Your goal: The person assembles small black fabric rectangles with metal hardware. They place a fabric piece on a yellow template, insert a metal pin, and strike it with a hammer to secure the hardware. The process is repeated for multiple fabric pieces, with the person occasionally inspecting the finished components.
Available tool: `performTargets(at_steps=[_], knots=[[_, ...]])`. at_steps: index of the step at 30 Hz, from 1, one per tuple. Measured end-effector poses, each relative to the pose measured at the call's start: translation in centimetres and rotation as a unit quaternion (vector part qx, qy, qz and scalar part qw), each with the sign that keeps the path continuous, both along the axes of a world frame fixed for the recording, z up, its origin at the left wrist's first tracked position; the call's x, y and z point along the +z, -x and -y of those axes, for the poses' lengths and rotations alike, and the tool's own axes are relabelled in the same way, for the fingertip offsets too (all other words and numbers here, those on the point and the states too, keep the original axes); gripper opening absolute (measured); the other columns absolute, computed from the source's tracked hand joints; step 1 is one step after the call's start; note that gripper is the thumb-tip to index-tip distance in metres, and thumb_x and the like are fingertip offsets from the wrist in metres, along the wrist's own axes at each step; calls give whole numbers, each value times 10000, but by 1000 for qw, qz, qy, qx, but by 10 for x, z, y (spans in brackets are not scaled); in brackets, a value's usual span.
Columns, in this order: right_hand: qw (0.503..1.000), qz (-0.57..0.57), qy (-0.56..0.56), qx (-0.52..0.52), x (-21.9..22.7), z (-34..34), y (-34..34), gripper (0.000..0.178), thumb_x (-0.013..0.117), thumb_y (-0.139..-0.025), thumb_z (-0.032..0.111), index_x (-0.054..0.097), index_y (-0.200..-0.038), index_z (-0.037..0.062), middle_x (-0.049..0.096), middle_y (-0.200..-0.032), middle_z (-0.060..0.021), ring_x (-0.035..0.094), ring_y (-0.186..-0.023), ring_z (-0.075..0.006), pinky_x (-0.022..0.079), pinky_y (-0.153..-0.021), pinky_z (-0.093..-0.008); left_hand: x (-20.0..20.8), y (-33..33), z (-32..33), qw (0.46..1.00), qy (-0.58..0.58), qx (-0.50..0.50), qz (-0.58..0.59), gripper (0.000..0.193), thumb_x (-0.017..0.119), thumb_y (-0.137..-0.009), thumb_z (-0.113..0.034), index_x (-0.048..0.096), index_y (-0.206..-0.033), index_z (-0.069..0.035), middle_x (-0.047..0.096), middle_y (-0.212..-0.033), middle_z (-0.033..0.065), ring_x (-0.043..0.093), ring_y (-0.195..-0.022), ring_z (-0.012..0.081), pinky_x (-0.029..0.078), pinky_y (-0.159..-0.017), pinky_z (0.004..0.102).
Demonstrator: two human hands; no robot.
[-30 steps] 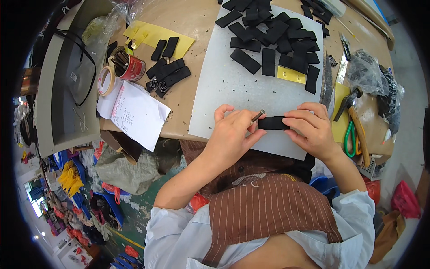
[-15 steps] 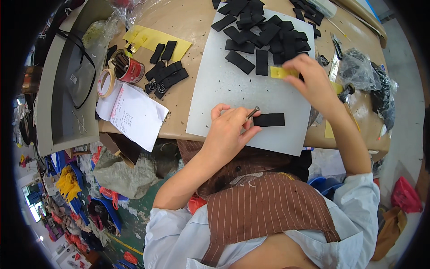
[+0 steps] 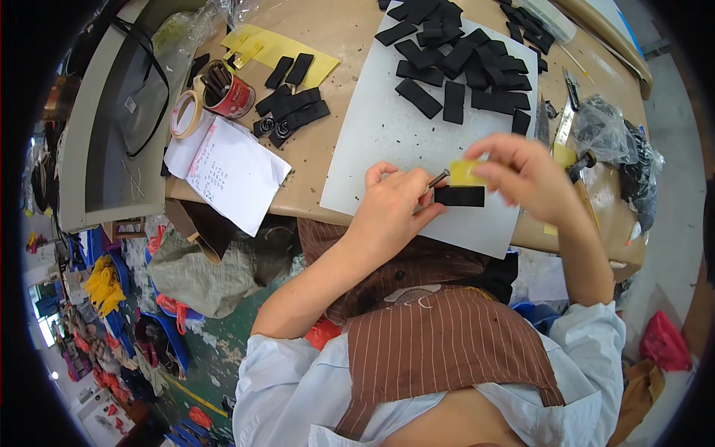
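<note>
L grip (image 3: 398, 203) holds metal rod (image 3: 439, 179) nr blk strip (image 3: 463, 197); R grip (image 3: 523, 173) pinches yel. card (image 3: 463, 173)

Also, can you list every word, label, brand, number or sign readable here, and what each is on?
None reads clearly enough to quote:
Notepad: reddish print and dark rows of writing, too small.
Red tin: pale marks, too blurred.
White label in the grey tray: too small.
Round emblems on the black strips: unreadable.
Yellow piece in the right hand: no text I can make out.

Yellow card (image 3: 462, 175) partly behind fingers (image 3: 493, 175)
</note>
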State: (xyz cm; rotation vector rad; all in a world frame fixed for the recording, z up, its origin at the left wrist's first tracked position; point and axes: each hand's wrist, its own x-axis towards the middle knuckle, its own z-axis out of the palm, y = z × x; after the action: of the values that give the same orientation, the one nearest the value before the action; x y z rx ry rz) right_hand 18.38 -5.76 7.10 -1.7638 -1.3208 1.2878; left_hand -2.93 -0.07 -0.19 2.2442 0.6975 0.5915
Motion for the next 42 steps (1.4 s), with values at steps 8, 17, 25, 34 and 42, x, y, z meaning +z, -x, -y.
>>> performTargets(at_steps=[8,17,25,34,42], knots=[[999,24,3,-30,-38,18,16,135,699,-858,108,668,-956,22,579,-612,15,517,-503,-30,390,-453,-200,-6,-2,-1,1000,-11,3,28,391,813,-725,-148,426,-767,-105,688,-838,3,626,-721,161,344,-917,377],[997,61,-23,-42,-37,19,22,166,708,-843,144,712,-932,4,641,-619,-65,549,-494,-86,433,-486,-257,-4,0,-2,1000,-2,-2,21,343,801,-734,-134,462,-773,-99,707,-925,-25,620,-693,129,331,-940,404],[975,114,-183,-51,-37,30,-6,165,731,-790,71,706,-943,15,648,-847,-97,616,-706,-152,489,-625,-275,1,-3,-2,1000,-7,-13,-16,309,778,-753,-118,473,-800,-104,699,-911,-40,597,-705,135,307,-959,407],[915,226,-332,33,-65,58,-4,218,757,-722,29,697,-930,52,641,-1044,-83,631,-889,-231,515,-754,-336,1,-5,2,1000,-7,0,-3,249,772,-760,-111,550,-872,-111,590,-762,-62,570,-673,135,300,-944,401],[911,208,-356,31,-75,57,0,190,742,-718,8,699,-893,66,658,-1014,-80,632,-903,-265,509,-768,-356,1,-3,0,1000,-9,-13,-18,260,769,-766,-117,658,-1000,-133,481,-692,-58,537,-659,107,299,-924,378]])
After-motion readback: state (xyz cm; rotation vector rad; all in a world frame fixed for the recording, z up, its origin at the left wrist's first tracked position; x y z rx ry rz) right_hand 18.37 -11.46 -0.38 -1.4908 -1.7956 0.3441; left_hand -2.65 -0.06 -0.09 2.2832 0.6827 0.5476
